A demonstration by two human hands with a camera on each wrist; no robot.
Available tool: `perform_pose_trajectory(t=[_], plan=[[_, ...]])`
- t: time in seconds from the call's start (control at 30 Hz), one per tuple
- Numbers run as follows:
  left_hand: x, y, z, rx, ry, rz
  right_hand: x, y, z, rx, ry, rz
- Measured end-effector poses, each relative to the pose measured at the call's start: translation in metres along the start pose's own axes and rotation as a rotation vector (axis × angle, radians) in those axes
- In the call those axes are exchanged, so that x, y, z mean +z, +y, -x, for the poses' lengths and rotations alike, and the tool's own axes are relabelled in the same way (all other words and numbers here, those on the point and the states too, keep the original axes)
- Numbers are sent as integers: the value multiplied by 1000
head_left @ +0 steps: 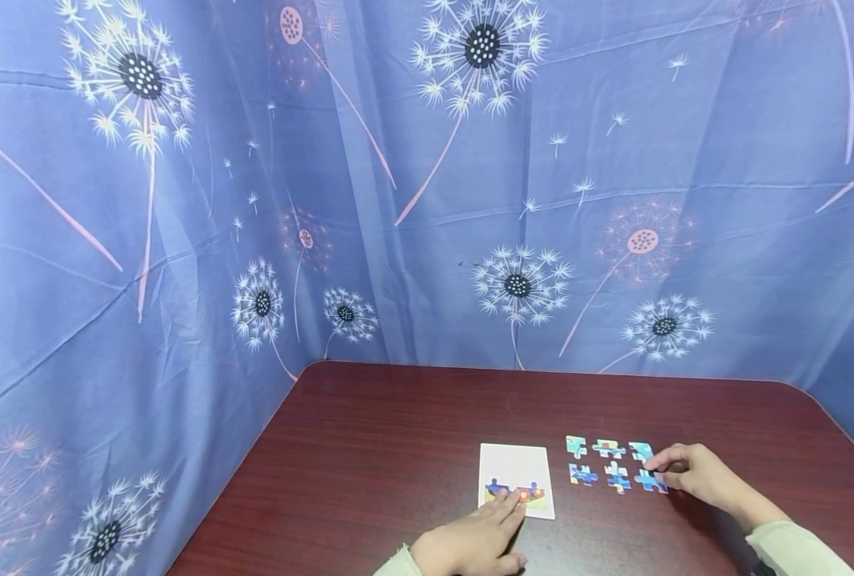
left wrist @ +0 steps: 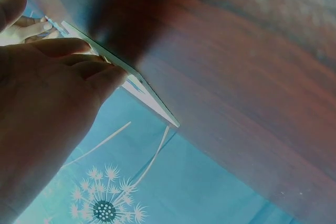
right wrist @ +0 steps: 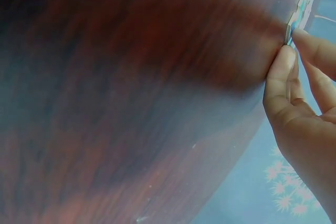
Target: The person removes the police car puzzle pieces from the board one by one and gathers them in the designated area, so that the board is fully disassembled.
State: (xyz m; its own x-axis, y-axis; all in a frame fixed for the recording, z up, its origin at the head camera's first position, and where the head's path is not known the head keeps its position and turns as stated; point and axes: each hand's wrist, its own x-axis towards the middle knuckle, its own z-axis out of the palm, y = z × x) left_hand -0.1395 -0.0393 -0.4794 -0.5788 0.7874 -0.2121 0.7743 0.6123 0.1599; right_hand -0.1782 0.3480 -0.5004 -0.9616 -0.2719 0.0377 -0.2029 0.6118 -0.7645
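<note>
In the head view a white puzzle board (head_left: 515, 462) lies on the table, with joined, coloured jigsaw pieces (head_left: 535, 498) along its near edge. My left hand (head_left: 473, 538) rests on that near part, fingers stretched out and covering some of the picture. To the right of the board, loose jigsaw pieces lie in two rows; one is a blue piece (head_left: 618, 478). My right hand (head_left: 704, 478) is at the right end of the near row, where thumb and forefinger pinch the edge of a blue puzzle piece (head_left: 647, 481). The right wrist view shows these fingertips (right wrist: 286, 59) at the piece's edge.
The dark red wooden table (head_left: 369, 464) has rounded far corners. A blue curtain (head_left: 427, 264) with dandelion prints hangs along its back and left sides. Another loose piece (head_left: 576, 446) lies nearest the board's far right corner.
</note>
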Motion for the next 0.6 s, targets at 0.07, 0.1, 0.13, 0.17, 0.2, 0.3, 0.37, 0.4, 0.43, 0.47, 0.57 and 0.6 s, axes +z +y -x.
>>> perform_pose_trajectory(t=[0.07, 0.1, 0.13, 0.17, 0.2, 0.3, 0.37, 0.4, 0.43, 0.47, 0.57, 0.6], plan=[[0, 0, 0, 2, 3, -11, 0, 0, 0, 3, 1, -1], [1, 0, 0, 4, 5, -15, 0, 0, 0, 5, 1, -1], [1, 0, 0, 5, 6, -15, -1, -1, 0, 11, 2, -2], [1, 0, -1, 6, 7, -15, -1, -1, 0, 17, 8, 0], [1, 0, -1, 7, 9, -18, -2, -2, 0, 32, 15, 0], [2, 1, 0, 3, 13, -16, -3, -5, -1, 71, 48, 8], [1, 1, 0, 0, 12, -18, -3, -9, -2, 81, 73, 14], [1, 2, 0, -1, 12, -16, -2, -11, -2, 82, 78, 11], [1, 2, 0, -1, 10, -13, -2, -13, -3, 72, 81, 10], [1, 2, 1, 0, 8, -9, -1, -15, -4, 57, 80, 8], [-1, 3, 1, 5, -5, 1, 3, -23, -6, -17, 65, -1], [-1, 4, 1, 8, -10, -1, 4, -26, -8, -40, 60, -8]])
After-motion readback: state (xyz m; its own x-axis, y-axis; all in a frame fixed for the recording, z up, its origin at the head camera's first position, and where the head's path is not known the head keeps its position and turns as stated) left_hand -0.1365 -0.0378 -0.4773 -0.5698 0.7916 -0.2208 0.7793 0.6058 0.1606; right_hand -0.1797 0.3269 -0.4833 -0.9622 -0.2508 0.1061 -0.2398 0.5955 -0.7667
